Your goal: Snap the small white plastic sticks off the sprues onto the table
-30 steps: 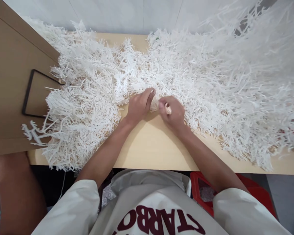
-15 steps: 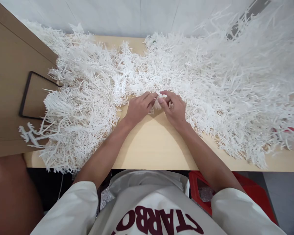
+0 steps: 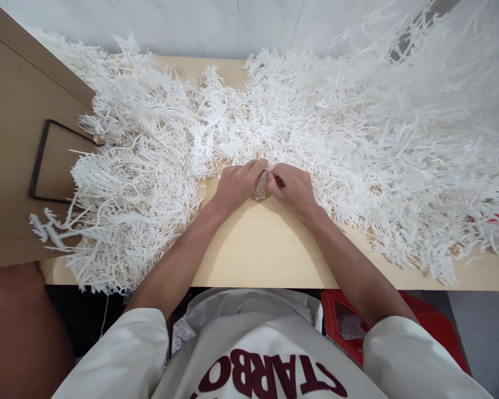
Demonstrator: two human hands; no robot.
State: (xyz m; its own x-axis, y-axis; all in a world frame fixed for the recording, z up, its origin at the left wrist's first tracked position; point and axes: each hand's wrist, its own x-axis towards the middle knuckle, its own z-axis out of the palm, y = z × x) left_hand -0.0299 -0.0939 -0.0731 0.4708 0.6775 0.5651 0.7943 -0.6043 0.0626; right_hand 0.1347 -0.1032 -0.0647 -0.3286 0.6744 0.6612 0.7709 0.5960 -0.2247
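Note:
A huge heap of thin white plastic branched pieces [image 3: 357, 127] covers most of the light wooden table [image 3: 258, 255]. My left hand [image 3: 236, 185] and my right hand [image 3: 291, 189] meet at the heap's near edge, fingers curled and pinched together on a small white plastic piece [image 3: 263, 183] between them. Most of that piece is hidden by my fingers.
A brown board [image 3: 12, 166] with a black rectangular wire handle [image 3: 41, 160] lies at the left. A red crate [image 3: 416, 327] sits under the table's front edge at the right. Another person's bare limb [image 3: 25, 332] shows at the bottom left. A white wall stands behind the table.
My hands reached into the heap's edge with fingers extended, then drew back slightly and closed together on a white piece. The view shifted a little.

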